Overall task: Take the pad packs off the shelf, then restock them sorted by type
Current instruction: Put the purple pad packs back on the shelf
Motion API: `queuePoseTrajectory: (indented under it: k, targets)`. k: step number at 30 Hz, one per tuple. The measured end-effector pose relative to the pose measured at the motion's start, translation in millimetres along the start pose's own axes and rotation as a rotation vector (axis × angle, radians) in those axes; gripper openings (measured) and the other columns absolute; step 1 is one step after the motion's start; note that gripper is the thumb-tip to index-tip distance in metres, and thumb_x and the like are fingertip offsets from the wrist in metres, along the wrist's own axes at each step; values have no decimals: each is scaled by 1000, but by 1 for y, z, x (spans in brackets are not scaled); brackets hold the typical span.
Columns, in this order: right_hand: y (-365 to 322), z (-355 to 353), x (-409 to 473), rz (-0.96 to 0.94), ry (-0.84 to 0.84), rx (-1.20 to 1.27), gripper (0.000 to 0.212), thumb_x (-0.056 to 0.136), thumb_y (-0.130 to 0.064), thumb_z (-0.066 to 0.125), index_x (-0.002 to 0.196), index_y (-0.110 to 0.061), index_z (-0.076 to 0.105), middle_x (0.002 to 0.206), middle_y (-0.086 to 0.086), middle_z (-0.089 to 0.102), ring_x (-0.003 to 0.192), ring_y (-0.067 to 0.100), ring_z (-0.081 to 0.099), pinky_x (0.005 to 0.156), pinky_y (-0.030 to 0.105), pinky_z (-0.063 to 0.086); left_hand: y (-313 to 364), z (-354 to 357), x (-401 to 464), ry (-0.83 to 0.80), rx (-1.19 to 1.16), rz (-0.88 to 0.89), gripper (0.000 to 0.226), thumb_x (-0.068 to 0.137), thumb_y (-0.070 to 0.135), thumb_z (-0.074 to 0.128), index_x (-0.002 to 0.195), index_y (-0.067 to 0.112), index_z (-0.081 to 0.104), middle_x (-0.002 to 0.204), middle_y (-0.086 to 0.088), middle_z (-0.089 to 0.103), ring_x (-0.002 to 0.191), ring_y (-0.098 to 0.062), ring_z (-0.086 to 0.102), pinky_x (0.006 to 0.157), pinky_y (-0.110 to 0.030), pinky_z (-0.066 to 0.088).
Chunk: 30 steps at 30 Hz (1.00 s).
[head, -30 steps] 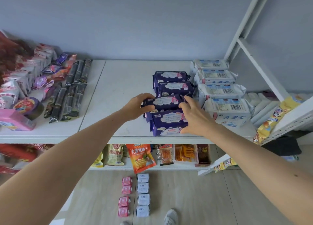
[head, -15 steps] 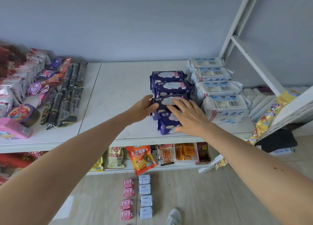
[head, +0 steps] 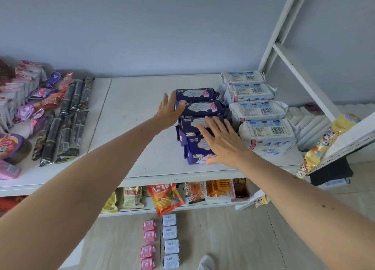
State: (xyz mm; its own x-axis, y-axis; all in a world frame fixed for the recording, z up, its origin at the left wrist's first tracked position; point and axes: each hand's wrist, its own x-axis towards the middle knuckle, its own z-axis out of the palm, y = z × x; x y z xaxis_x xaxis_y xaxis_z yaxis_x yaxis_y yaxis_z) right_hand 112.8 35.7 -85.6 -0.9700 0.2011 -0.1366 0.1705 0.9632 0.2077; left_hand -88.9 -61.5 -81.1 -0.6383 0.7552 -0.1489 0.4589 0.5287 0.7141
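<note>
Both hands are letting go: the left hand [head: 169, 110] and right hand [head: 222, 141] are now resting spread fingers against the purple pad packs [head: 199, 107], seemingly squaring the row.

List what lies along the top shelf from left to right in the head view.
Red and white snack packs → dark snack sticks → left hand → purple pad packs → white ABC pad packs.
</note>
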Motion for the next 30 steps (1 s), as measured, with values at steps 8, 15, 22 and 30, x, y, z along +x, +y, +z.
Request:
queuePoseTrajectory:
  k: [8,15,22,30]
  targets:
    - [4,3,8,1,21,9,120,73,-61,69,151,-16,-10,158,20,-7,145,39,-1,117,56,8,19,13,42,-51,-129,19,66,100,40,34,151,11,5,155,0,1,121,-11,38,96,-23,30]
    - [10,3,25,20,30,18,119,72,-60,71,151,-15,-6,158,20,-3,145,40,2,116,57,10,15,9,62,-36,-80,75,45,97,30,46,135,9,34,134,-3,28,109,-16,41,98,-34,45]
    - [17,1,34,13,22,22,121,69,-60,73,151,-16,-4,158,20,-2,145,40,2,116,56,11,16,7,69,-46,-48,88,38,97,27,45,128,7,38,127,-6,31,108,-18,41,98,-37,44]
    - [18,-2,28,-14,55,36,131,60,-65,76,151,-17,-4,159,16,-6,146,38,0,116,57,8,13,-2,44,-12,-21,72,52,99,32,42,145,15,24,154,-8,11,123,-16,29,107,-36,31]
